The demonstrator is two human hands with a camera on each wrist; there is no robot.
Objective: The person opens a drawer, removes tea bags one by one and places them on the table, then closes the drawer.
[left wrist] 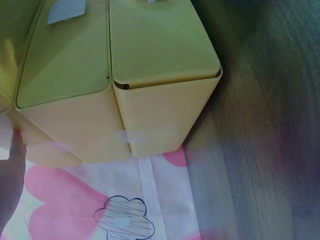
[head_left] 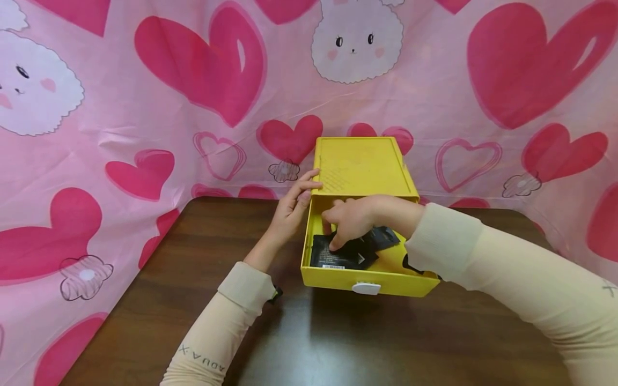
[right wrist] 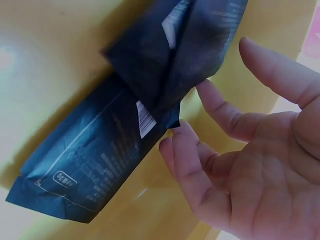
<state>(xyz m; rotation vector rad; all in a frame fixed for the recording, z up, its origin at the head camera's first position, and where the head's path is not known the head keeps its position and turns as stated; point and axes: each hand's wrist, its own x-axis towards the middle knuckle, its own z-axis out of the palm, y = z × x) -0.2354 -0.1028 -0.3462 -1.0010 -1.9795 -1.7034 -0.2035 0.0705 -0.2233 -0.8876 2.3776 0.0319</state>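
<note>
A yellow drawer unit stands on the table with its top drawer pulled out. Inside the drawer lie black packets with small pale print and barcodes. My right hand reaches down into it over the packets. In the right wrist view, the right hand has its thumb spread wide, fingertips right at the edges of two overlapping packets. My left hand rests its extended fingers against the unit's left side. Only part of that left hand shows in the left wrist view.
The drawer front has a white handle. Lower drawers of the unit are closed in the left wrist view. A dark wooden table lies beneath, and a pink cloth with hearts hangs behind the unit.
</note>
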